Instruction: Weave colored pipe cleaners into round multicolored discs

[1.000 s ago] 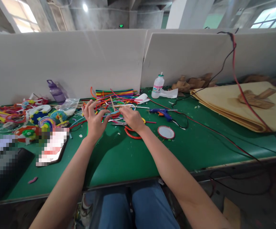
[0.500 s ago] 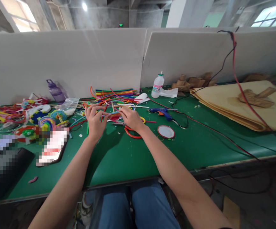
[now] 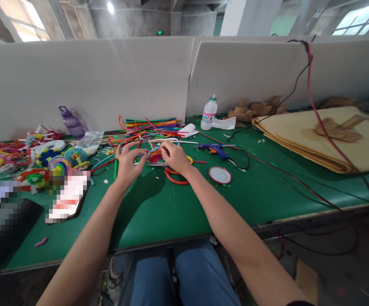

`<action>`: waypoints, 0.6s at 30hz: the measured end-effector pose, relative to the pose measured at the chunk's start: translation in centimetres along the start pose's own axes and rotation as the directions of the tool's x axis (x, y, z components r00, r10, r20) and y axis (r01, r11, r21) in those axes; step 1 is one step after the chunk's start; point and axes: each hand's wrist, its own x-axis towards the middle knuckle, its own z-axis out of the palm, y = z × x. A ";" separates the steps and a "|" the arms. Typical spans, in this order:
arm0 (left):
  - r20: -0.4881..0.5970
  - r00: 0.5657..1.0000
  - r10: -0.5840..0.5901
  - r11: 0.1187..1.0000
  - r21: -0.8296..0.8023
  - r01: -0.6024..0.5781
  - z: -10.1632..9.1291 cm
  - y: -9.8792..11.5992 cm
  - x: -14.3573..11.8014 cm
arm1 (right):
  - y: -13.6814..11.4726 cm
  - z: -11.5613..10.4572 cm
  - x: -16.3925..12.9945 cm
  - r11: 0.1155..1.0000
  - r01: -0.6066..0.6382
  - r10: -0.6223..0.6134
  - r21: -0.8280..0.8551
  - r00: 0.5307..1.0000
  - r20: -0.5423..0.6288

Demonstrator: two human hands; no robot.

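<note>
Fingers (image 3: 166, 149) on a small rounded piece (image 3: 154, 157), reddish-pink, orange-banded, light-blue upper edge

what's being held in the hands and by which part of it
A small multicoloured piece, by its edges: the left hand pinches the left edge between thumb and finger, the right hand the upper right.

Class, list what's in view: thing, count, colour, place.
Disc: 1, multicoloured, centre
Scissors: 1, red-handled, near disc
Stems: many, multicoloured, behind disc
Glue gun: 1, blue, right
Round piece: 1, white, right
Bottles: 2, white, purple, back
Crafts: several, multicoloured, left
Phone: 1, pixelated, left
Case: 1, black, left
Sheets: stack, tan, right
Cables: several, red, black, right
Panels: several, white, behind
Table: 1, green, beneath
Jeans: 1, blue, below
Left hand, right hand: 2, bare, centre
</note>
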 end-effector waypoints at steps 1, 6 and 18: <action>0.033 0.999 0.021 1.000 0.011 -0.022 -0.1 -0.1 0.0 | 0.1 0.0 0.0 1.000 -0.001 0.001 0.001 1.000 -0.002; 0.037 0.999 0.011 0.999 0.032 -0.013 -0.5 -0.5 0.1 | -0.1 -0.1 0.1 1.000 -0.001 0.001 0.016 1.000 0.012; 0.070 0.990 0.120 0.985 0.118 -0.128 -0.7 -0.7 0.1 | 0.4 0.6 0.6 0.947 -0.111 0.131 0.303 0.990 -0.045</action>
